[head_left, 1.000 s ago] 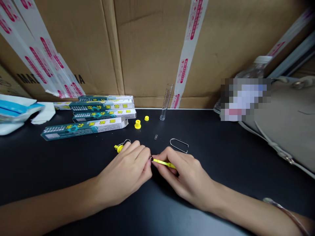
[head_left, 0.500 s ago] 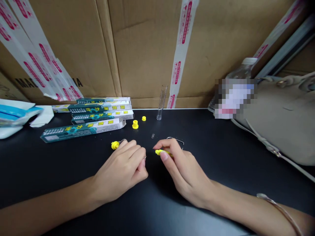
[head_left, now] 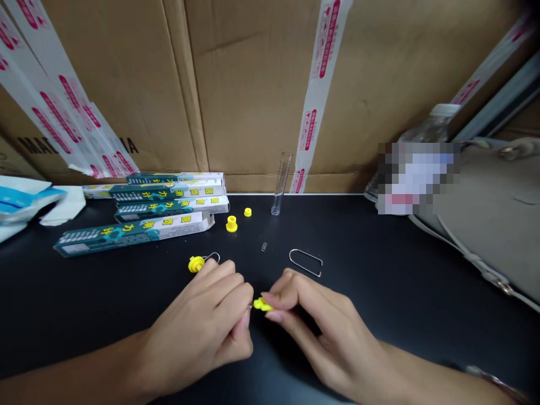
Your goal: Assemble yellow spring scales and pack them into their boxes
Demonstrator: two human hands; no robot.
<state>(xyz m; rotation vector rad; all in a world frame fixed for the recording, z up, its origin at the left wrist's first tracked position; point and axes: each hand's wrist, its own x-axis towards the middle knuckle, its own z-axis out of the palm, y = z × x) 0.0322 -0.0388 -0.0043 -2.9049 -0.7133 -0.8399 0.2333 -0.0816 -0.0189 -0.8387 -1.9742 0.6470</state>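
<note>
My left hand [head_left: 206,326] is closed, thumb against the curled forefinger. A small metal tip pokes out of that pinch; the rest is hidden in the fingers. Between thumb and fingertips, my right hand [head_left: 316,326] pinches a small yellow plastic piece [head_left: 262,304], its left end up against the metal tip. Just beyond my left knuckles are a yellow plastic cap [head_left: 196,264] and a bent wire loop [head_left: 214,257]. A U-shaped metal wire [head_left: 304,262] lies past my right hand. Farther back is a tiny spring [head_left: 264,246].
A clear graduated tube [head_left: 281,183] stands upright behind a yellow flanged collar [head_left: 232,224] and a small yellow plug [head_left: 247,212]. Several narrow printed boxes [head_left: 135,233] lie at left. A plastic bottle [head_left: 439,124] and a bag [head_left: 493,214] are at right, with large cardboard [head_left: 248,84] behind.
My hands have come together, so the yellow piece in my right hand now meets the metal tip at my left. The U-shaped wire is now uncovered. The view has tilted slightly.
</note>
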